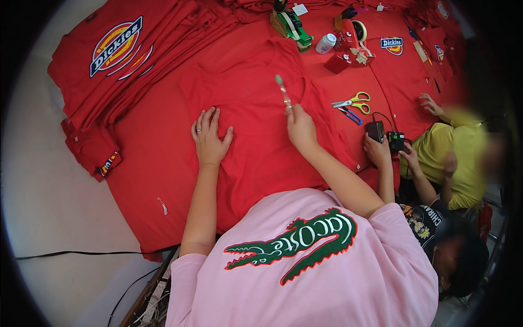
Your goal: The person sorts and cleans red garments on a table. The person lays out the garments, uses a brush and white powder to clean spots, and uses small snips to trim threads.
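A red T-shirt (256, 125) lies spread over the red-covered work surface in front of me. My left hand (210, 139) rests flat on its left side, fingers apart, a ring on one finger. Over the shirt's right half, my right hand (301, 128) is closed round the lower end of a slim pen-like tool (286, 97). The tool points away from me, with a pale green far end and a clear, brownish shaft. Its exact kind is too small to make out, and I cannot tell whether it touches the cloth.
Stacked red shirts (136, 54) fill the far left. Yellow-handled scissors (357, 101) and a blue cutter (351, 115) lie right, below a white bottle (326, 43), a green tape dispenser (297, 30) and a red dispenser (351, 41). Co-workers sit right; one holds black devices (376, 131).
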